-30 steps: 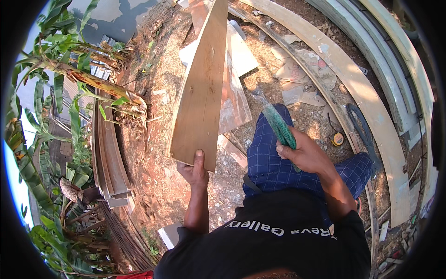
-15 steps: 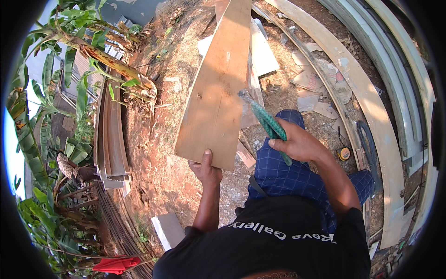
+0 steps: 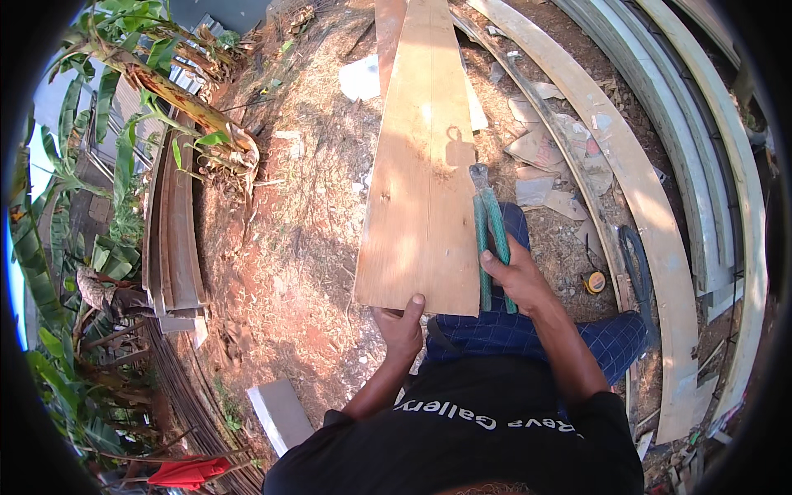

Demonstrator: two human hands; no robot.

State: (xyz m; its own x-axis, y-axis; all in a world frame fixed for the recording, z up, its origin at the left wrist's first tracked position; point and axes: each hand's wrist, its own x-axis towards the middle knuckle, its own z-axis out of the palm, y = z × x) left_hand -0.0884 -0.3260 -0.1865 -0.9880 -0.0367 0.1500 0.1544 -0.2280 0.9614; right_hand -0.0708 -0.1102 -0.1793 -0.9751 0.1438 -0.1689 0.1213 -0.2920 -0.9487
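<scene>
A long, pale wooden board stretches away from me, its near end held up in front of my body. My left hand grips that near end, thumb on the top face and fingers underneath. Along the board's right edge, my right hand is closed around pincers with green-covered handles. The metal head of the pincers points away from me, close beside the board's edge. The two handles are slightly spread. A dark shadow of the pincers' head falls on the board.
Several long planks lie on the right. A yellow tape measure and a black looped strap lie near my knee. At the left are stacked boards and banana plants. A grey block sits on the ground at lower left.
The board's near end has swung right and turned more of its face up. The pincers have moved nearer to me and from tilted to nearly lengthwise beside the board.
</scene>
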